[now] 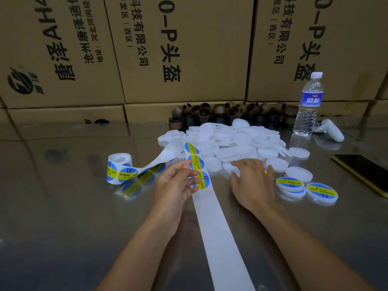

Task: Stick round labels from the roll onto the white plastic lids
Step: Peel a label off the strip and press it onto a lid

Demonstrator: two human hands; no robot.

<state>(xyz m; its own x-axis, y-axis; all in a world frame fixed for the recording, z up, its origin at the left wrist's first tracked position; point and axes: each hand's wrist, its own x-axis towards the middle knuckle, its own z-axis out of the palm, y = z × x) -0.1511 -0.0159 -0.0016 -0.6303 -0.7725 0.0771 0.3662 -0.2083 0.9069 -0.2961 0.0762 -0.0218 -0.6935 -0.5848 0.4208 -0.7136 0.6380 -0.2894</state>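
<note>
The left hand (176, 183) has its grip pinched on the label strip (212, 223) beside its lowest round label (203, 179), the strip trailing back to the roll (119, 168) on the desk (63, 206); the right hand (251, 179) has its grip apart, laid flat on the near edge of the pile of white plastic lids (231, 139). The labels look thin, limp and tacky, so lift by an edge; the lids look light, stiff and slippery, likely best held by the rim.
</note>
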